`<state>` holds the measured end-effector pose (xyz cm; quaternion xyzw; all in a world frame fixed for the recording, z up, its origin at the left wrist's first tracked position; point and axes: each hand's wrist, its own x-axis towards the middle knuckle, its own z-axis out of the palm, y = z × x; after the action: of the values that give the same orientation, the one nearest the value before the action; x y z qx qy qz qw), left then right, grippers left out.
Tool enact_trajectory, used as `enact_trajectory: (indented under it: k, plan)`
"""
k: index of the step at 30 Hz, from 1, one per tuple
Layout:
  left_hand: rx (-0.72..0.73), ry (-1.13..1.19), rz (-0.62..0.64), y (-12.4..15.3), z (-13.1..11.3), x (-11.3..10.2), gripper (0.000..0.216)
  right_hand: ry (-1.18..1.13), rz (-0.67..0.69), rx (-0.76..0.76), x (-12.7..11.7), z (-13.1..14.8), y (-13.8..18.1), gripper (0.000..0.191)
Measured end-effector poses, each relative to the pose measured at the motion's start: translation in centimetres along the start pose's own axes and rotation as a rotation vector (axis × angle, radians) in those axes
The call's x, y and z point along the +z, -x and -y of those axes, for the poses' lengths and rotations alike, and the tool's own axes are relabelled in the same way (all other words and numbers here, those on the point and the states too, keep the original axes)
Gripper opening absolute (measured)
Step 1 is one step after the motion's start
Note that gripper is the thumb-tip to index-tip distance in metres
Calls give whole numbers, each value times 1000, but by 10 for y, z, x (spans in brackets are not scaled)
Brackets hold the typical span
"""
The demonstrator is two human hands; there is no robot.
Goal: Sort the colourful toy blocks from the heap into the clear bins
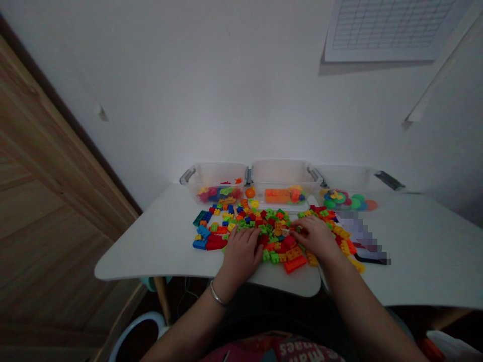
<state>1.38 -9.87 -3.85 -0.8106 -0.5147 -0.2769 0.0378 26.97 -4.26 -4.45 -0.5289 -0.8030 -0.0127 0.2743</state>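
A large heap of colourful toy building bricks [269,216] spreads over the white table in front of me. My left hand [242,250] rests on the near left part of the heap, palm down, its fingers extended and slightly bent over green bricks. Into the heap from the right reaches my right hand [316,235], thumb and fingers apart and curved over the bricks. A small pale brick [286,233] lies by its fingertips. Red and orange bricks [295,264] lie between the two hands. What is under the palms is hidden.
Along the wall stand three clear plastic boxes: a left box [221,171] with mixed toy pieces, a middle box [281,171] with orange pieces, and a right box [349,176] with round pieces. A blurred-out flat device [360,236] lies right of the bricks on the table [151,246].
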Motion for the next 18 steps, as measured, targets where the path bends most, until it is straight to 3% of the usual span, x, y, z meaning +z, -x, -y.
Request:
enact_trajectory:
  k: [10,18]
  plan:
    - [5,-1,-7,1,0,1,35,-40,-43,74,6,-3,1,13]
    - [9,7,-15,0,1,1,35,-128,-229,121,4,5,1,18]
